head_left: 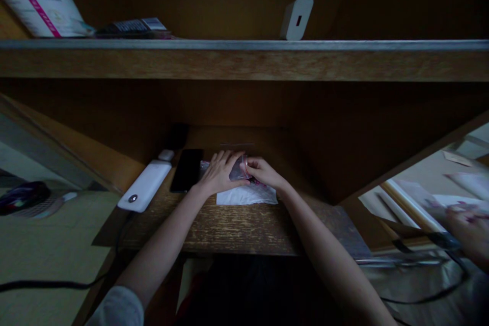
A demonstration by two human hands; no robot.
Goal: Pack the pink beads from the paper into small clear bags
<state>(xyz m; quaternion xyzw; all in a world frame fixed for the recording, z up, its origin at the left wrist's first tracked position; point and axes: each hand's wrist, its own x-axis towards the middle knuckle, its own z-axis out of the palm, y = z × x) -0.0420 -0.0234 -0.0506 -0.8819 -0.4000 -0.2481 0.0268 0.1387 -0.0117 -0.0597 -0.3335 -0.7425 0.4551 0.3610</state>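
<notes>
A small clear plastic bag [237,169] with a reddish line along its edge is between my two hands over the desk. My left hand [217,174] grips it from the left, thumb below and fingers above. From the right, my right hand [264,172] pinches the bag's reddish edge, its fingers curled. Whether those fingertips are inside the bag I cannot tell. Under the hands lies a crumpled white sheet [246,196], which looks like paper. Small dark reddish bits show below the right fingers, too dim to name.
Left of my hands lie a black phone [186,170] and a white power bank [145,186] with a cable. A shelf [237,63] above carries a white adapter [297,19] and a white packet [44,0]. Another person's hand [468,226] is at the far right.
</notes>
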